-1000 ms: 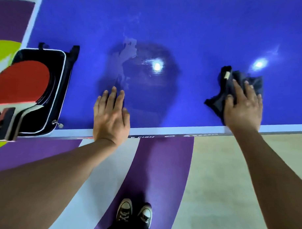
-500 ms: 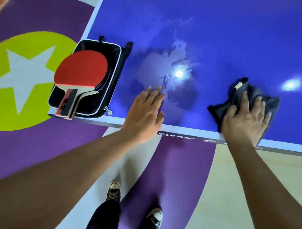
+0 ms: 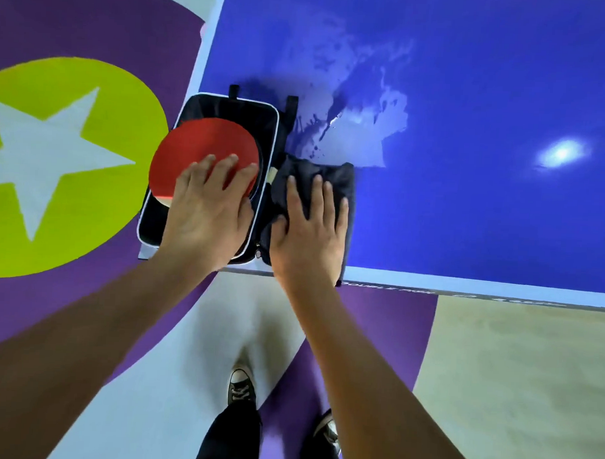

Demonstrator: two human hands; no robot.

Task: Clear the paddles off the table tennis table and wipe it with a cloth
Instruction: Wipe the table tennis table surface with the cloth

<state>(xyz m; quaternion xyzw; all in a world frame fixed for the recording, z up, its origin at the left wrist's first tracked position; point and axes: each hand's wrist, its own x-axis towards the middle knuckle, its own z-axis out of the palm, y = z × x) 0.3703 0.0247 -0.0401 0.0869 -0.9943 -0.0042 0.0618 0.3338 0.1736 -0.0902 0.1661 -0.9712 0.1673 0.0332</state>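
Head view looks down on the near left corner of the blue table (image 3: 471, 80), where a red paddle (image 3: 201, 143) lies in an open black case (image 3: 230, 108) right at the corner. The left hand (image 3: 205, 212) lies flat on the paddle, fingers straight and slightly spread, gripping nothing. The right hand (image 3: 308, 229) is also flat with its fingers apart, pressing a dark cloth (image 3: 334, 175) onto the table so that the bunched fabric touches the case's right edge. Just beyond the cloth is a pale wet smear (image 3: 362, 138), and the rest of the blue top runs away to the right. The step in hand looks like wiping up to the case while steadying it. To do it well, the left hand should pin the case down so that the cloth does not push it off the corner. The cloth would work better spread out under the palm than bunched up. Even, overlapping strokes should carry it through the smear, not around it. The patch under the case probably cannot be cleaned until the case and paddle are lifted off, so that should come before the corner gets its final pass.
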